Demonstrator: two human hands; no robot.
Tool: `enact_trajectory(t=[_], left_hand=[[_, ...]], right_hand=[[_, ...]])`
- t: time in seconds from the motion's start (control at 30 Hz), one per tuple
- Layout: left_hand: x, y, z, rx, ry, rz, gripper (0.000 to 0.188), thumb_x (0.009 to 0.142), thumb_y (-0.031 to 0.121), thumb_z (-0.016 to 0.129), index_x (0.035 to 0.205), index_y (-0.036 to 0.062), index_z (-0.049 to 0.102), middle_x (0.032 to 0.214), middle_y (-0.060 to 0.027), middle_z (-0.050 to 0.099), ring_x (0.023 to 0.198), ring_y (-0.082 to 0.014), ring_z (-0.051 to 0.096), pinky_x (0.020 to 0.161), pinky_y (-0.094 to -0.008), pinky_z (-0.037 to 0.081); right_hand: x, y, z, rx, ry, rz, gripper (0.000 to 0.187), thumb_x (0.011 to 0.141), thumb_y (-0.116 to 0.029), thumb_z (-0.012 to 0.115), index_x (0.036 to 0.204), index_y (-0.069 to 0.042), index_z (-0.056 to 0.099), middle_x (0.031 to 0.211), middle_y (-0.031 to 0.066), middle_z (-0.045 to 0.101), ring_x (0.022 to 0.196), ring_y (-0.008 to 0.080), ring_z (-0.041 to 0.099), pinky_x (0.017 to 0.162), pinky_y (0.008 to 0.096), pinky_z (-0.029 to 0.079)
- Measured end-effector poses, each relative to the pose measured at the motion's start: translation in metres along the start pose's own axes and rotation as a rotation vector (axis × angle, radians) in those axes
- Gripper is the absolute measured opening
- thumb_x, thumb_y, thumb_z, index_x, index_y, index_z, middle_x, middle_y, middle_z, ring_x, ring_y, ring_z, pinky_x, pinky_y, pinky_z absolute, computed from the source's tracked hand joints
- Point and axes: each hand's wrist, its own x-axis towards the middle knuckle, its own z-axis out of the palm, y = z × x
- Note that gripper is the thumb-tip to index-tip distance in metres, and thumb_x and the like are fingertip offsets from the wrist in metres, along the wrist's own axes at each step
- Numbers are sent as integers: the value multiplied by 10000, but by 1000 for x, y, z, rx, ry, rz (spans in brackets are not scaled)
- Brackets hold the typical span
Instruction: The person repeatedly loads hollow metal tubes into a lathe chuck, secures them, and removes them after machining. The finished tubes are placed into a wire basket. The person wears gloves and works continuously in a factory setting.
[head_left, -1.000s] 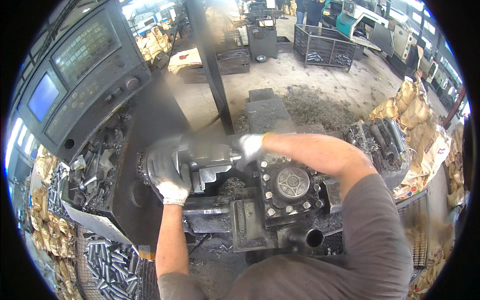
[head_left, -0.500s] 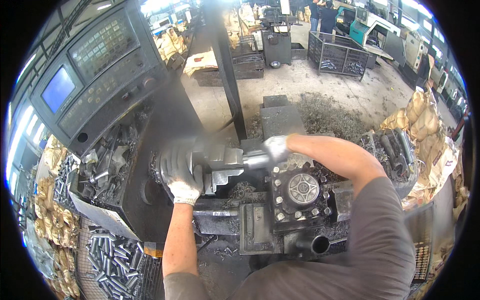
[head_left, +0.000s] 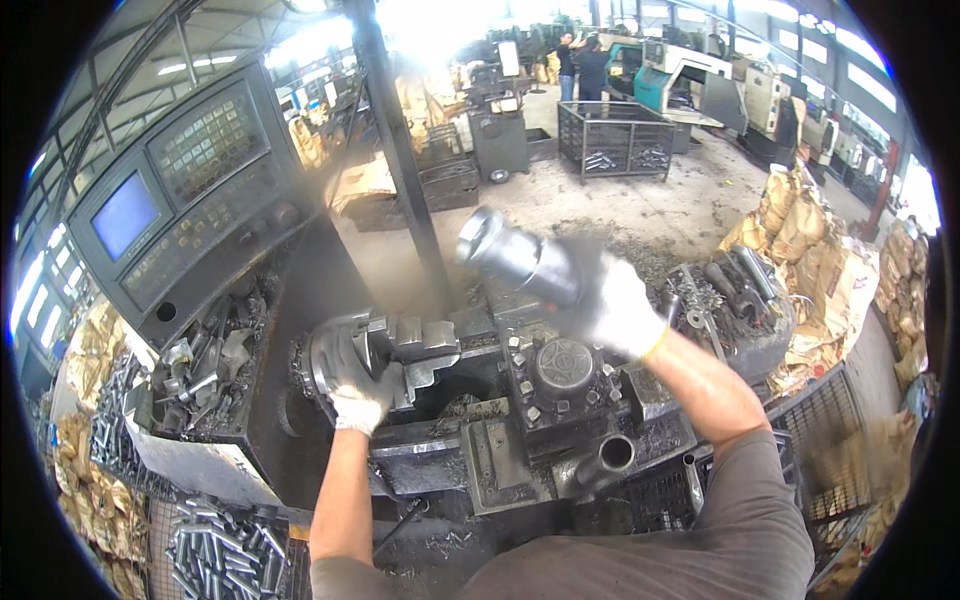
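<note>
My gloved right hand (head_left: 622,302) is closed around a shiny turned metal cylinder (head_left: 522,262), raised above the lathe and tilted up to the left. A collar-like rim and a groove show at the cylinder's free end; the gripped end is hidden and blurred. My gloved left hand (head_left: 358,388) lies against the lathe chuck (head_left: 322,372), fingers stretched along its face and thumb apart. Stepped chuck jaws (head_left: 422,340) stick out to the right of that hand, with no workpiece seen between them. Below my right hand sits the bolted tool turret (head_left: 566,368).
The control panel (head_left: 165,190) stands at left above a chip-filled tray (head_left: 205,435). Many metal tubes (head_left: 225,550) lie at lower left. A dark upright post (head_left: 395,150) rises behind the chuck. Wire-sided bin (head_left: 615,140) and two people stand farther back. Paper sacks (head_left: 800,235) line the right.
My right hand has drawn the metal cylinder away from the chuck jaws, rightward, and lifted it. My left hand stays on the chuck. The whole view has shifted with my head.
</note>
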Motion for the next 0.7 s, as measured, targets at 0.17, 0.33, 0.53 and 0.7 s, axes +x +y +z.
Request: enact_trajectory(t=[0.17, 0.33, 0.53, 0.7], left_hand=[[-88, 116, -38, -1562, -198, -429, 1006, 947, 409, 782, 1692, 38, 216, 1567, -196, 493, 1453, -336, 506, 1209, -492, 427], [-150, 152, -55, -1780, -555, -1378, 553, 980, 299, 793, 1423, 56, 571, 1268, -107, 678, 1149, -276, 689, 992, -461, 584], [-232, 146, 6, -1709, -564, -1484, 591, 975, 251, 817, 1451, 9, 563, 1342, -132, 666, 1192, -326, 677, 1027, -509, 579], [-253, 112, 17, -2168, -553, -1599, 533, 1072, 446, 584, 1396, 24, 616, 1326, -134, 699, 1223, -314, 664, 1103, -486, 526]], right_hand=[[-100, -101, 26, -74, -181, -72, 799, 748, -204, 826, 1458, -53, 492, 1226, 220, 651, 882, 399, 761, 689, 508, 637], [-207, -101, 99, 139, -497, 295, 980, 798, -460, 891, 1547, -22, 435, 1415, 277, 627, 1152, 507, 707, 1004, 537, 581], [-295, -32, 181, 454, -880, 640, 712, 841, -454, 844, 1372, -16, 662, 1079, 189, 793, 924, 263, 780, 786, 405, 630], [-313, -4, 162, 382, -800, 443, 471, 872, -372, 815, 1174, -15, 753, 978, 169, 803, 833, 268, 764, 778, 435, 612]])
